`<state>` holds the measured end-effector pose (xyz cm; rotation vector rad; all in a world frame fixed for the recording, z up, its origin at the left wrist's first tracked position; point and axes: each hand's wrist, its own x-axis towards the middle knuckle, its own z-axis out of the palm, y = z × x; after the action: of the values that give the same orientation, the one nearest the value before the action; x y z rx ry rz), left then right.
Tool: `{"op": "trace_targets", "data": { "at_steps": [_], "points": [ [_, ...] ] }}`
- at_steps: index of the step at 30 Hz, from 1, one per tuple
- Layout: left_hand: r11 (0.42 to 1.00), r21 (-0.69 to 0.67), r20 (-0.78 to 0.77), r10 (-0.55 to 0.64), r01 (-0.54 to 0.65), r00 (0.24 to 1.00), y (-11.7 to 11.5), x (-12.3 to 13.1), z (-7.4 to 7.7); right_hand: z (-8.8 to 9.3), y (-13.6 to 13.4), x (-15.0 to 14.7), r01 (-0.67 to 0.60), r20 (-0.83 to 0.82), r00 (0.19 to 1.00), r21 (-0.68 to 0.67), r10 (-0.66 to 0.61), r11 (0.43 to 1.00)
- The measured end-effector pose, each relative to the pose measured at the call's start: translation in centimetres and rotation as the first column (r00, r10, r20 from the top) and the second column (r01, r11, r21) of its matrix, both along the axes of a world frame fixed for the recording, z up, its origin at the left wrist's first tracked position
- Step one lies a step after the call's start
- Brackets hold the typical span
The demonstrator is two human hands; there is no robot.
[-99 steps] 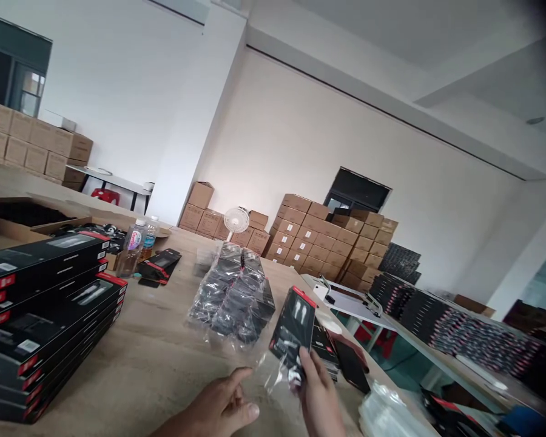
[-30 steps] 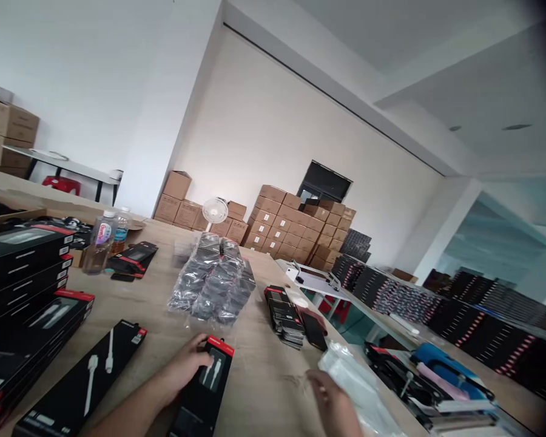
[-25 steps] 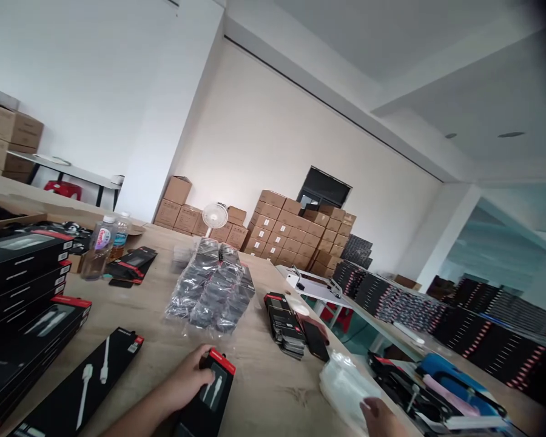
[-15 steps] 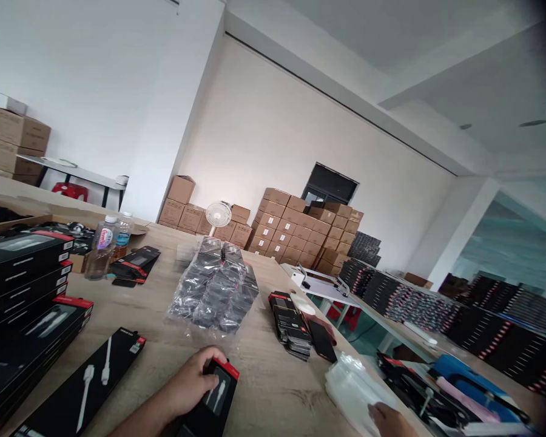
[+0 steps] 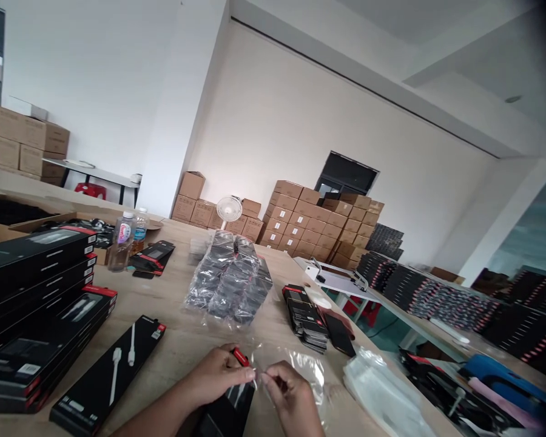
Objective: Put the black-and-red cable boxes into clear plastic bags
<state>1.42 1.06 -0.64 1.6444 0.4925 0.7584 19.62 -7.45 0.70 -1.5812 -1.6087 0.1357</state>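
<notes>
I read this as a warehouse packing room. At 12 o'clock, brown cardboard cartons [image 5: 318,224] are stacked high against the white wall, with more cartons [image 5: 22,145] at 10 o'clock. My wooden worktable [image 5: 173,303] carries stacks of black retail boxes [image 5: 36,291] at 9 o'clock, a bundle of bagged goods [image 5: 230,282] at 12 and clear plastic sleeves [image 5: 382,394] at 4. Rows of packed black boxes [image 5: 437,297] line a side table at 3 o'clock.

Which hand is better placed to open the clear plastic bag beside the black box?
Probably the right hand: its fingers pinch the clear plastic bag, while the left hand grips the black red-ended box.
</notes>
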Motion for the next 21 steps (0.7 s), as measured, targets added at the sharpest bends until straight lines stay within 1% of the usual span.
{"op": "trace_targets", "data": {
  "at_steps": [2,4,6,8,9,11,13,15,18,21],
  "points": [
    [0.999,-0.035,0.019,-0.008,0.008,1.000,0.0,-0.1,0.0,-1.4,0.7,-1.2,-0.042,0.037,0.998,0.004,0.042,0.999],
    [0.996,-0.082,0.005,0.027,-0.027,1.000,0.1,-0.1,-0.3,-2.1,1.1,-1.4,-0.052,0.036,0.998,-0.003,0.052,0.999],
    [0.985,-0.143,-0.045,0.088,-0.094,0.995,0.3,0.0,-0.7,-2.1,1.0,-1.3,-0.040,-0.002,0.999,-0.003,0.040,0.999],
    [0.973,-0.186,-0.085,0.125,-0.139,0.989,0.4,0.3,-1.2,-1.7,0.5,-1.3,-0.014,-0.005,1.000,0.032,0.015,0.999],
    [0.970,-0.191,-0.087,0.134,-0.148,0.987,0.5,0.4,-1.3,-1.4,0.2,-1.3,-0.010,0.027,1.000,0.047,0.009,0.999],
    [0.971,-0.182,-0.075,0.141,-0.152,0.987,0.4,0.6,-1.6,-0.9,-0.5,-1.5,-0.029,0.145,0.989,0.051,0.021,0.998],
    [0.972,-0.177,-0.073,0.142,-0.153,0.987,0.4,0.8,-1.8,-0.8,-0.9,-1.6,-0.052,0.279,0.959,0.029,0.042,0.998],
    [0.973,-0.179,-0.080,0.137,-0.149,0.987,0.4,0.9,-2.0,-0.9,-1.2,-1.6,-0.025,0.379,0.925,0.037,0.010,0.999],
    [0.975,-0.169,-0.092,0.129,-0.143,0.987,0.5,0.9,-2.2,-1.2,-1.3,-1.8,0.046,0.466,0.881,0.087,-0.081,0.995],
    [0.977,-0.148,-0.102,0.140,-0.154,0.985,0.5,1.0,-2.2,-1.4,-1.3,-2.0,0.038,0.524,0.849,0.065,-0.066,0.997]
  ]
}}
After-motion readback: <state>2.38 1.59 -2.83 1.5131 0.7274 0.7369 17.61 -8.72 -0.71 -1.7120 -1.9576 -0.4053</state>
